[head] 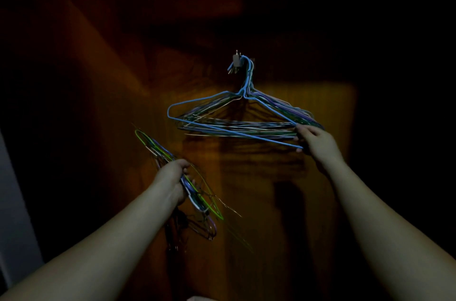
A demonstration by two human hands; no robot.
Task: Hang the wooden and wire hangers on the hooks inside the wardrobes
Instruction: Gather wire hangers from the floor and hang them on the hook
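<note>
Head view, near to far. Left hand (176, 178): clamped round a loose bundle of wire hangers (190, 184), light, springy, snag-prone; best held at the necks. Right hand (312, 138): pinching the lower corner of the hung wire hangers (237, 123). These hang on the hook (237, 61) on the wardrobe back panel (320, 103).

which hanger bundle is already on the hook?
The blue-fronted bundle, hooked over the metal hook, right hand gripping its corner. The green-edged bundle is only in the left hand.
</note>
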